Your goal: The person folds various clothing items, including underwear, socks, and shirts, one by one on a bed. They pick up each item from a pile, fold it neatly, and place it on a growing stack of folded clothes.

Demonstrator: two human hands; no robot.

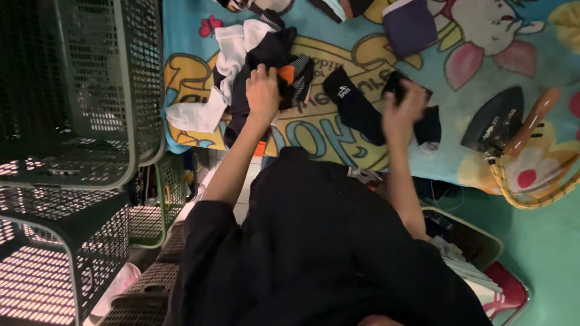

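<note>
Left hand (262, 90) is pressing open on the sock pile (266, 60), right hand (403, 111) is gripping a black sock (399, 84); the nearby iron (495, 118) risks getting knocked.

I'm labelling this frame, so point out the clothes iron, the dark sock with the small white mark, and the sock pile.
Clothes iron (496, 118), head view, dark soleplate.
Dark sock (353, 105), head view, middle of sock.
Sock pile (232, 51), head view, white sock on top.

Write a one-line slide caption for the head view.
Left hand rests on a pile of socks while right hand lifts a dark sock over a cartoon-print blanket.
</note>
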